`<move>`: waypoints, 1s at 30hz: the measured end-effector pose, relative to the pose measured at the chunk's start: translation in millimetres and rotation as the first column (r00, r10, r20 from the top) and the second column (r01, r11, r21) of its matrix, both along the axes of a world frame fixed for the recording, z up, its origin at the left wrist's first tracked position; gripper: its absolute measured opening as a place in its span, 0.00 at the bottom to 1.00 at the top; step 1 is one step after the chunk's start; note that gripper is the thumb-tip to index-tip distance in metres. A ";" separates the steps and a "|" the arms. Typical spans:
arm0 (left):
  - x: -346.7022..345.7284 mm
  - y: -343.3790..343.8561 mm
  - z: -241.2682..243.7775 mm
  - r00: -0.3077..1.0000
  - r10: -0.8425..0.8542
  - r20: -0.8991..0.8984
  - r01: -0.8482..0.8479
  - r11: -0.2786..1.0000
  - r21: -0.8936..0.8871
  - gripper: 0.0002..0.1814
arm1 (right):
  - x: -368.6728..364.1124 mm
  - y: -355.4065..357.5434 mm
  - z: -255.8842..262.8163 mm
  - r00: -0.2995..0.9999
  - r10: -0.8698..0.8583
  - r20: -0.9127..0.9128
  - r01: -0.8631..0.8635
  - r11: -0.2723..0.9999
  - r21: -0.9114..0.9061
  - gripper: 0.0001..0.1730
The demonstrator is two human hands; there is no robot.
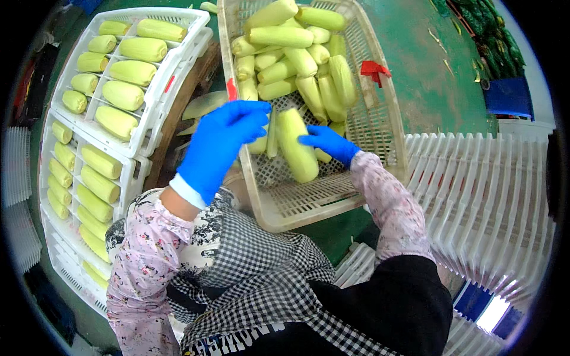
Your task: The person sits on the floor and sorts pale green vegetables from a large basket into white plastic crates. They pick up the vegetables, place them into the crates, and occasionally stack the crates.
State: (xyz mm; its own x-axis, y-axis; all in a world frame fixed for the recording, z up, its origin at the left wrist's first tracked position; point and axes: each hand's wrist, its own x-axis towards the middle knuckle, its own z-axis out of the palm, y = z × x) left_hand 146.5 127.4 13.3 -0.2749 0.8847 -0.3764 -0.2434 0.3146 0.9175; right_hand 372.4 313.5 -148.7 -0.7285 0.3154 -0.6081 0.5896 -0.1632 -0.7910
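Note:
My right hand [331,144], in a blue glove, grips the side of an ear of corn [297,147] in pale green husk, tilted inside a plastic crate [311,211]. Over the crate's left rim is my left hand [227,140], also gloved in blue. Its fingers are bent, and whether anything thin is pinched between them cannot be made out. A narrow strip of husk [272,133] stands just beside those fingertips. More husked ears [280,38] lie piled in the far part of the crate.
At my left, white divided trays [171,73] hold ears of corn in rows, with a wooden pallet edge [180,115] beside them. Loose husk leaves [205,104] lie between pallet and crate. Stacked white trays [476,200] stand at the right. Red ties [374,70] mark the crate.

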 end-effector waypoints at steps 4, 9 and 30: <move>31.9 12.4 -4.1 1.000 0.019 -0.011 -0.020 0.993 -0.118 0.41 | -21.8 -14.2 88.9 0.957 -0.017 -0.289 0.060 0.988 0.142 0.31; 8.0 16.0 24.5 0.872 -0.093 0.480 0.039 0.992 0.121 0.26 | -28.5 37.8 75.7 0.907 -0.261 -0.331 0.158 0.939 -0.307 0.28; -6.8 -21.6 28.6 0.811 0.095 0.577 -0.137 0.990 0.029 0.32 | 14.6 -53.4 42.1 0.866 -0.491 -0.094 0.421 0.818 -0.391 0.31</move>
